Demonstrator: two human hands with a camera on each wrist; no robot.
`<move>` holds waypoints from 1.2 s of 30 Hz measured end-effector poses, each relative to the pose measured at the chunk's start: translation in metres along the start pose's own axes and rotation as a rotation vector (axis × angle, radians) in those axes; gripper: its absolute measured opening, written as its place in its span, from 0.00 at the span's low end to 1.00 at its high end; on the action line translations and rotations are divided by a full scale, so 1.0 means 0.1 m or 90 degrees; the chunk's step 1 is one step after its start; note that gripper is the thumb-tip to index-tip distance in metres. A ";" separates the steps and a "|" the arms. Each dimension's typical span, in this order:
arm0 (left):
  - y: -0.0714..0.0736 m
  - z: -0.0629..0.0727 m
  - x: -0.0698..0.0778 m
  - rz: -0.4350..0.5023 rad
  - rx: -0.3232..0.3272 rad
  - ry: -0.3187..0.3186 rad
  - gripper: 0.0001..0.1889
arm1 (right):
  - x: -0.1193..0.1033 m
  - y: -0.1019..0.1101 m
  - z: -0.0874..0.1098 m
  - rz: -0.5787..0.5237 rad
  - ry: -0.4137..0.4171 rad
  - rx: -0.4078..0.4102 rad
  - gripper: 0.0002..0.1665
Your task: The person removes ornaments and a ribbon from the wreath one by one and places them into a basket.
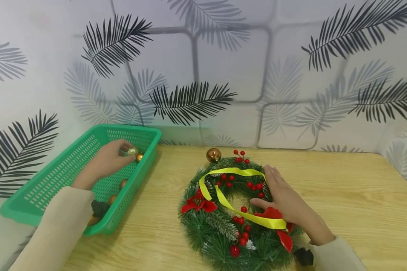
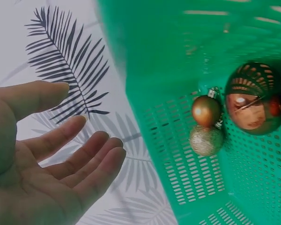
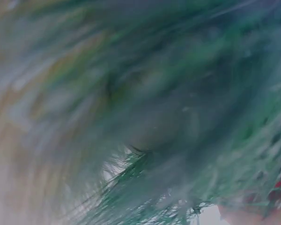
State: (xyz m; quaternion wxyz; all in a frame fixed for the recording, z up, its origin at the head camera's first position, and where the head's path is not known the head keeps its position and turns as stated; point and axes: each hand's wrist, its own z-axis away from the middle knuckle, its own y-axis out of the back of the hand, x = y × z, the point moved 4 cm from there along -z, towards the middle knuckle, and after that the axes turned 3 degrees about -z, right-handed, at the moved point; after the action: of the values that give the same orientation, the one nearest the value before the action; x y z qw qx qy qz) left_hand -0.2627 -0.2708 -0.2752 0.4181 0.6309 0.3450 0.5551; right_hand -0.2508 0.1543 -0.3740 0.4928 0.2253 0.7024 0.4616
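My left hand [image 1: 110, 160] reaches into the green plastic basket [image 1: 130, 205], fingers loosely bent beside a glittery gold bauble [image 1: 133, 151] and a smooth gold bauble [image 1: 139, 157]. In the left wrist view that hand [image 2: 61, 164] holds nothing and is apart from both baubles. On the table lies a green Christmas wreath [image 1: 220, 233] with red berries, red flowers and a yellow ribbon [image 1: 230, 171]. My right hand [image 1: 285, 197] rests on the wreath's right side with fingers extended. Blurred wreath needles [image 3: 187, 126] fill the right wrist view, where fingers cannot be made out.
A shiny copper bauble [image 1: 213, 154] sits at the wreath's far edge. More baubles lie along the basket's right side, including a large copper one [image 2: 255, 98]. Behind the wooden table [image 1: 346, 184] stands a leaf-patterned wall [image 1: 230, 124].
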 end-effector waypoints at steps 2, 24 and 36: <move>0.03 -0.03 0.04 -0.001 -0.001 -0.005 0.24 | -0.01 0.02 0.00 -0.001 -0.001 -0.005 0.63; -0.02 -0.34 0.64 0.002 -0.019 -0.091 0.23 | -0.07 0.28 0.08 -0.061 -0.008 0.000 0.52; -0.30 -0.46 0.68 0.029 -0.031 -0.099 0.22 | -0.27 0.20 0.26 -0.082 -0.072 0.027 0.55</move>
State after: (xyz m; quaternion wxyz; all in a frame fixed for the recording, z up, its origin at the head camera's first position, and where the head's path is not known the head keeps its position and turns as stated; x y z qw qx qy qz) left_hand -0.2972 -0.1912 -0.2728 0.4465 0.6693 0.2833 0.5220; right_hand -0.2195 0.1542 -0.3456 0.5555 0.2155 0.6961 0.4006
